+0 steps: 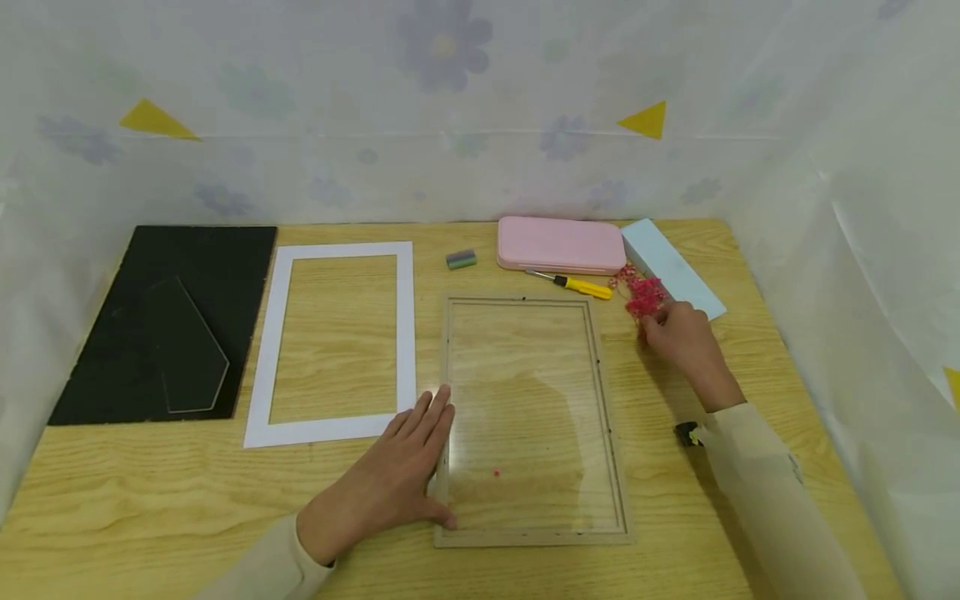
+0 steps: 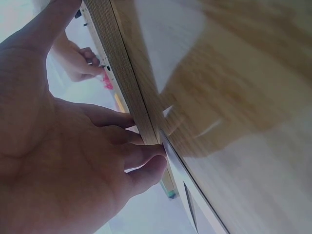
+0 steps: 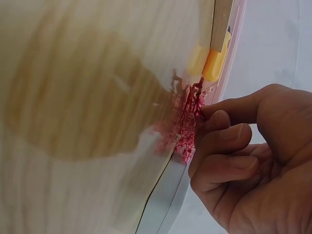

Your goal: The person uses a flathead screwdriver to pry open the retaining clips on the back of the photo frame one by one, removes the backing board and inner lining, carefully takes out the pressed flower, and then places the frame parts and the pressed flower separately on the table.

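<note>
My right hand (image 1: pixel 686 343) pinches a sprig of dried pink flowers (image 1: pixel 647 293) at the right, beside the light blue box. In the right wrist view, thumb and index finger meet on the thin dark red stem (image 3: pixel 197 95), with pink blossoms (image 3: pixel 186 141) at the table. My left hand (image 1: pixel 397 467) lies along the left side of a wooden picture frame (image 1: pixel 536 540), its fingers extended and its thumb over the lower left corner. A clear pane (image 1: pixel 517 400) fills the frame. One tiny pink bit (image 1: pixel 497 473) shows within its lower part.
Left of the frame lie a white mat (image 1: pixel 406 333) and a black backing board (image 1: pixel 123 333) with a stand flap. Behind are a small grey-green cylinder (image 1: pixel 461 259), a yellow-handled screwdriver (image 1: pixel 587 287), a pink case (image 1: pixel 561 243) and the light blue box (image 1: pixel 673 267). A dark item (image 1: pixel 686 434) sits by the right sleeve.
</note>
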Demonstrator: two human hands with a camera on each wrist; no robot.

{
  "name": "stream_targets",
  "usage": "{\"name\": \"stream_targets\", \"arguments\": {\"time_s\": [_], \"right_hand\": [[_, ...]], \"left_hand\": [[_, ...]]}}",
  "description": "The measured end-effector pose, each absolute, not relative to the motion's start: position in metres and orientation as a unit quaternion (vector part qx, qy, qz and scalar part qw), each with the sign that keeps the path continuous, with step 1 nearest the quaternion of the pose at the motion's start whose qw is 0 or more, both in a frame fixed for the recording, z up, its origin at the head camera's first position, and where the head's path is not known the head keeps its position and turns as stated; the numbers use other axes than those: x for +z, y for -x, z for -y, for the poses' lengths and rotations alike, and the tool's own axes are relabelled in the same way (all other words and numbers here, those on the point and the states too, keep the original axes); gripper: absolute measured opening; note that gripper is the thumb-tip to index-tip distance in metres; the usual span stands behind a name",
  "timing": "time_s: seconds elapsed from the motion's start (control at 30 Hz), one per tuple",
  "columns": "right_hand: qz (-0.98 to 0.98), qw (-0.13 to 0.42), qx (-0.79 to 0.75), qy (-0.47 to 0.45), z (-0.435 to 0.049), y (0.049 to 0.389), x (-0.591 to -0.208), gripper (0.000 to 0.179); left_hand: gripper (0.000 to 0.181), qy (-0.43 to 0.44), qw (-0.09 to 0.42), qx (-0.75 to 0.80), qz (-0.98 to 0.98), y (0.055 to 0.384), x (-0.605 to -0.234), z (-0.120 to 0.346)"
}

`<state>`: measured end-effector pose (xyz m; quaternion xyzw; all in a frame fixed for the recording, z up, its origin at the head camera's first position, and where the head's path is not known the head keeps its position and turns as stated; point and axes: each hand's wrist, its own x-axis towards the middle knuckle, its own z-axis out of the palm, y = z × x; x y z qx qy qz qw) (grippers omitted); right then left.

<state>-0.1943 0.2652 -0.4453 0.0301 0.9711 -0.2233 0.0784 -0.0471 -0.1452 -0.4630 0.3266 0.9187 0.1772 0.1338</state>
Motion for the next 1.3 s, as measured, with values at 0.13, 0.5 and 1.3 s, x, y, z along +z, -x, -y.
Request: {"name": "stream_targets", "arguments": {"time_s": [0.13,0.5,1.3], "right_hand": [[-0.971,0.082,-0.221,-0.035,-0.265,0.194,-0.445,0.034],[-0.973,0.077,-0.218,-0.011,-0.267,0.167,-0.430,0.041],[-0.946,0.189,-0.257,0.058,-0.213,0.097,-0.445,0.028]], "left_hand": [[0.132,-0.328,0.133,0.175,-0.919,0.047,-0.463,0.144],[0.131,-0.324,0.152,0.220,-0.908,0.047,-0.464,0.142],[0.031,-0.116,0.166,0.342,-0.918,0.064,-0.460,0.138]]}}
